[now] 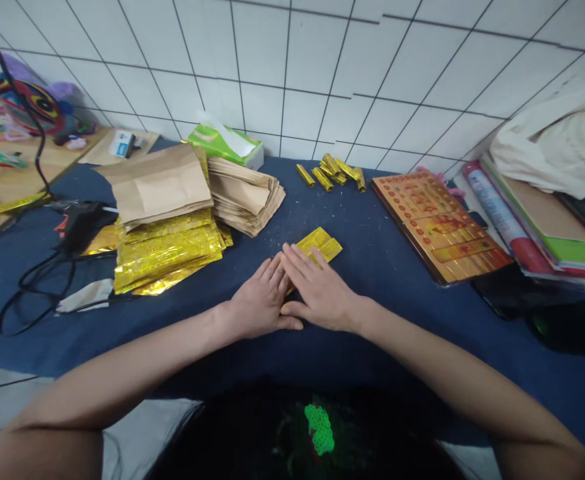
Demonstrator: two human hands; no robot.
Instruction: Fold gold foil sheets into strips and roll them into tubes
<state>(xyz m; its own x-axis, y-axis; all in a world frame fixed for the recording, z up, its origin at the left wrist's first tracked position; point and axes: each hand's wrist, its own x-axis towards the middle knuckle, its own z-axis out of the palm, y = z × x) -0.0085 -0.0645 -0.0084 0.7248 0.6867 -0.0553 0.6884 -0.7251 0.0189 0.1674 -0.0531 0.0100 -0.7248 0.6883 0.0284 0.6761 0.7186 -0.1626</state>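
Note:
Both hands lie flat at the middle of the blue-covered table (372, 267). Under my right hand (317, 287) is a folded strip of gold foil paper (327, 244), its far end showing beyond the fingers. My left hand (265, 293) rests beside it with fingers stretched out, its fingertips touching the right hand's. How much of the strip lies under the left palm is hidden. To the left is a stack of gold foil sheets (167, 250), partly covered by brown paper sheets (160, 187). Behind the hands lie several small gold rolls (335, 171).
Brown folded paper (245, 193) and a green tissue pack (227, 141) stand near the tiled wall. A black glue gun (85, 223) with a coiled cord lies at left. On the right are an orange-gold printed pack (440, 227), a spray can (495, 203) and a white bag (557, 143).

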